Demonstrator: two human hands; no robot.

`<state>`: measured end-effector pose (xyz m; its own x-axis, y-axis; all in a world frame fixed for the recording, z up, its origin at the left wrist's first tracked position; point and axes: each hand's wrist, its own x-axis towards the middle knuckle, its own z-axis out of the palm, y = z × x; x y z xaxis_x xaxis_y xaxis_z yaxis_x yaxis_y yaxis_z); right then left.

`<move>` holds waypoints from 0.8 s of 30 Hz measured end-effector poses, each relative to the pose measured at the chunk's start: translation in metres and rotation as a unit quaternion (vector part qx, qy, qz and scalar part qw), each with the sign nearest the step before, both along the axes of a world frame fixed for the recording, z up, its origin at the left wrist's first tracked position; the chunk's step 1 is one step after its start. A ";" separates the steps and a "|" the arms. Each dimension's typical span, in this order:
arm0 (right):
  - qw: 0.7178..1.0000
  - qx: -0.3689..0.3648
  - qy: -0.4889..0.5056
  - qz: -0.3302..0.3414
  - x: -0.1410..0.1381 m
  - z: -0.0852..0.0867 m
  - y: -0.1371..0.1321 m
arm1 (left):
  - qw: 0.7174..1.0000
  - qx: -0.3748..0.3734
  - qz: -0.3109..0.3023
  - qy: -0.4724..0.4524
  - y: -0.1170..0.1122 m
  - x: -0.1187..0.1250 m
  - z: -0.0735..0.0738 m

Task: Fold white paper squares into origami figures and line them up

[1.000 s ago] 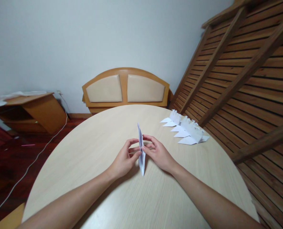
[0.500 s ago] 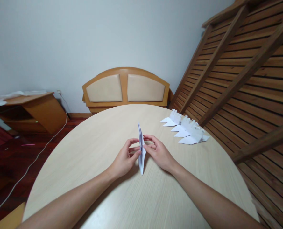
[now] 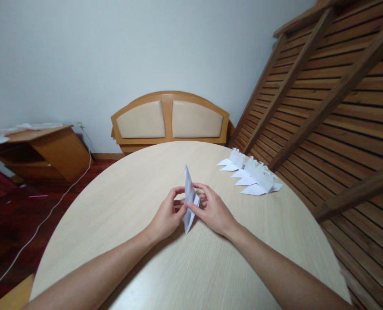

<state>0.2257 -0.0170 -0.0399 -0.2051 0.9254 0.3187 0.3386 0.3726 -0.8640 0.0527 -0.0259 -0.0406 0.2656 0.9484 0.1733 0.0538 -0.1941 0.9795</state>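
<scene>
A narrow, pointed piece of folded white paper (image 3: 189, 189) stands on edge over the middle of the round wooden table (image 3: 120, 202). My left hand (image 3: 167, 215) pinches it from the left with thumb and fingers closed on its middle. From the right, my right hand (image 3: 212, 211) grips the same fold, thumb against the paper's lower half. The paper's lower tip points down toward the tabletop between my wrists.
Several finished white paper figures (image 3: 252, 174) lie in a row at the table's far right edge. A padded wooden headboard (image 3: 170, 118) stands behind the table. Slatted wooden frames (image 3: 333, 112) lean at the right. A low wooden cabinet (image 3: 45, 150) and a white cable (image 3: 39, 224) are on the left floor.
The folded paper has tilted and shifted slightly left, its lower tip moving left. My right thumb has slid further onto the paper. Both hands stay clamped on it.
</scene>
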 end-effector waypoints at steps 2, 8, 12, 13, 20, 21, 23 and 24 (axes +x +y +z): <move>1.000 -0.003 0.002 -0.009 -0.001 -0.001 0.000 | 1.000 -0.001 -0.005 -0.001 0.000 0.000 0.001; 0.998 -0.035 -0.001 -0.045 -0.001 0.002 0.003 | 1.000 -0.001 -0.022 0.003 -0.001 0.001 0.000; 0.997 -0.050 -0.009 -0.061 0.001 0.002 0.004 | 1.000 -0.004 -0.020 0.003 0.000 0.001 -0.001; 0.997 -0.049 -0.009 -0.063 0.001 0.002 0.005 | 1.000 -0.005 -0.021 0.001 0.000 0.001 -0.002; 0.997 -0.010 -0.035 -0.074 0.004 0.001 0.006 | 1.000 0.002 0.005 0.005 0.000 0.001 0.000; 0.996 -0.002 -0.048 -0.073 0.004 0.002 0.005 | 1.000 0.004 0.013 0.010 0.001 0.001 0.001; 0.995 0.027 -0.068 -0.066 0.003 0.006 0.003 | 0.999 0.005 0.031 0.020 0.001 0.000 0.001; 0.994 0.046 -0.073 -0.060 0.003 0.008 0.001 | 0.999 0.005 0.042 0.025 0.001 0.000 0.001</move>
<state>0.2284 -0.0157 -0.0319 -0.1454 0.9144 0.3777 0.5053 0.3968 -0.7663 0.0528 -0.0244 -0.0392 0.1938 0.9661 0.1708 0.1192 -0.1960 0.9733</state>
